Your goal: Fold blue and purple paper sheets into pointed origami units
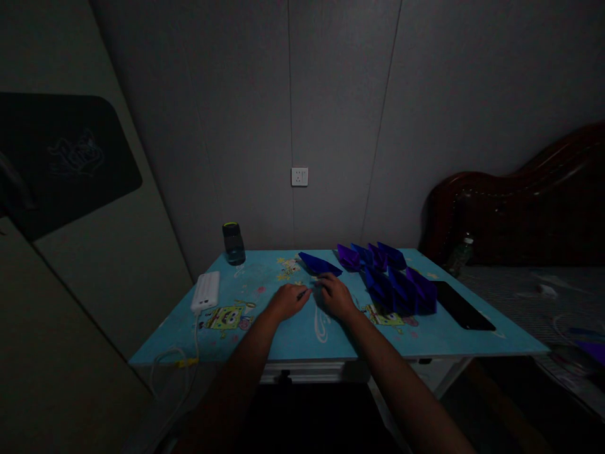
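Dimly lit, a cartoon-printed blue table (295,343) fronts the grey wall (236,126) — left fingers (293,292) pinching something dark (301,294), right fingers (327,284) unclear.

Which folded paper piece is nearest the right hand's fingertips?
The long blue folded piece, just beyond the right hand. It lies alone, left of the grouped blue and purple pieces on the table.

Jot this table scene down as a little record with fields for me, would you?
Left hand: curled at a small dark item, grip unclear
Right hand: just in front of a lone blue folded paper
Table, right: blue and purple folded papers, flat black item
Table, left: white power bank with cable, bottle
Light: dim
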